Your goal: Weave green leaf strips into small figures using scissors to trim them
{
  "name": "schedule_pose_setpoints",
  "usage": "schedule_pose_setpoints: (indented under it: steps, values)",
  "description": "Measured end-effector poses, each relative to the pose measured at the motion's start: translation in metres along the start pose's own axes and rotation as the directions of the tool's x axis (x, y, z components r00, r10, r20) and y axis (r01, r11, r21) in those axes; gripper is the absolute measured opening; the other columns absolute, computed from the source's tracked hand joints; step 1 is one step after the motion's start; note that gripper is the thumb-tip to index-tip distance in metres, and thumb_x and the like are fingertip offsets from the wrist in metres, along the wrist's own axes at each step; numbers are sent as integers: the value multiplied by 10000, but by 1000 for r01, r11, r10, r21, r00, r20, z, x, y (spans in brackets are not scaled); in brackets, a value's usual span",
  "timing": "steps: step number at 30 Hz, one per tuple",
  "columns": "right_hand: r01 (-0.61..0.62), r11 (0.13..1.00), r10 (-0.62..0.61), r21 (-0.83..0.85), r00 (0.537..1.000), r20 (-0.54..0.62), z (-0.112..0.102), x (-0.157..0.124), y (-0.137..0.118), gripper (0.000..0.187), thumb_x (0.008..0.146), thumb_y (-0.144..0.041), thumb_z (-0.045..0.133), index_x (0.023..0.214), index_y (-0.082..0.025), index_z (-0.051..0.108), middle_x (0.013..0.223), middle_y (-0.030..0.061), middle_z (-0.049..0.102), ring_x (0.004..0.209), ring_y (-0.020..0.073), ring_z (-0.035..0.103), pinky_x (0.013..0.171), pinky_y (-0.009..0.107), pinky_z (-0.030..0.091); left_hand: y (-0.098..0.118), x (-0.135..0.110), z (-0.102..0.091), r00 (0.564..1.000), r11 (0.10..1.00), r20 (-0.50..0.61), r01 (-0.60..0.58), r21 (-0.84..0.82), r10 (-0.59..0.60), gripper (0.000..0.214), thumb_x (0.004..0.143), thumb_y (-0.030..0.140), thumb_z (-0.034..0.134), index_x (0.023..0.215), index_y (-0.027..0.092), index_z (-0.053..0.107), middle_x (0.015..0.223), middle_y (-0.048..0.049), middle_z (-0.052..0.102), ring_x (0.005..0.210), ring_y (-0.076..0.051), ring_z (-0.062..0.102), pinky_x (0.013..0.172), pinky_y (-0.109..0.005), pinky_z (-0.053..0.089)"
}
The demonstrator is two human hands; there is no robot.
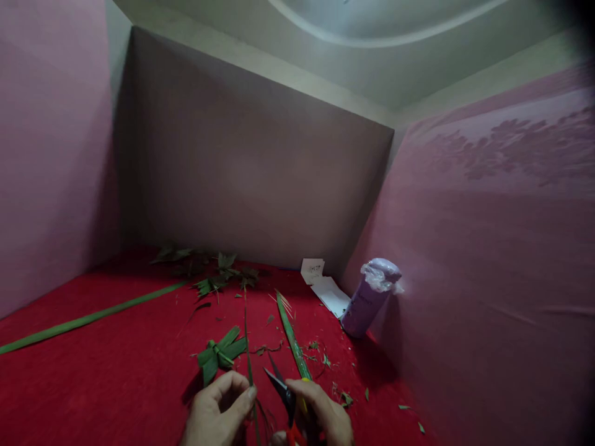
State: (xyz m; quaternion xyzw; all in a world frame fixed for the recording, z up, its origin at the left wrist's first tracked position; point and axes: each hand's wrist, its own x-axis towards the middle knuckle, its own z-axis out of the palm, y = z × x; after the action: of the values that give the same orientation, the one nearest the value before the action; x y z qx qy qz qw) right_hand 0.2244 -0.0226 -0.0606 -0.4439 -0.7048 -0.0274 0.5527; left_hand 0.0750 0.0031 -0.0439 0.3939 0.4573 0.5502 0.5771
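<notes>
L hand (222, 410) pinching thin leaf strip (246, 334), just left of scissors | R hand (320, 415) gripping scissors (284, 396), blades open, tips pointing up-left beside strip | folded leaf piece (219, 356) on red cloth (116, 371) just above-left of scissors | long leaf (88, 319) far left | lilac can (367, 300) well right, by wall

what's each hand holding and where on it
Right hand holds scissors by the handles, blades open. Left hand pinches a thin leaf strip near its lower end.
</notes>
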Motion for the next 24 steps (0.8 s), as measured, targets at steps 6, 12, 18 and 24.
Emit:
schedule_pose_setpoints:
  steps: [6,12,18,24]
  values:
    - [30,1000,-30,0,1000,-8,-1,2,-5,420,753,-562,537,1005,-227,543,492,-55,483,306,97,365,290,218,244,-1,-1,0,1000,1000,8,16,-15,-16,360,499,441,737,485,170,500,398,72,400,377,-71,302,358,-180,220]
    - [46,998,-47,-48,999,-25,-6,7,-11,392,741,-521,578,1014,-247,518,530,-49,525,342,111,429,331,218,321,-9,3,-4,1000,1000,20,13,-10,-12,394,499,484,730,513,159,509,416,68,408,392,-69,307,381,-179,228]
    - [13,1000,-13,-20,1000,5,-6,4,-9,397,740,-527,575,1003,-233,531,513,-55,499,336,98,396,319,212,277,-14,6,-7,999,1000,46,18,-9,-18,391,523,484,721,525,158,506,414,66,419,382,-62,311,386,-174,228]
    - [4,999,-4,48,1000,-3,-3,3,-6,389,736,-498,597,1004,-221,545,509,-64,482,316,79,336,291,207,234,-11,5,-7,999,1000,37,14,-1,-14,403,501,489,727,515,156,500,409,65,423,371,-62,321,380,-168,221]
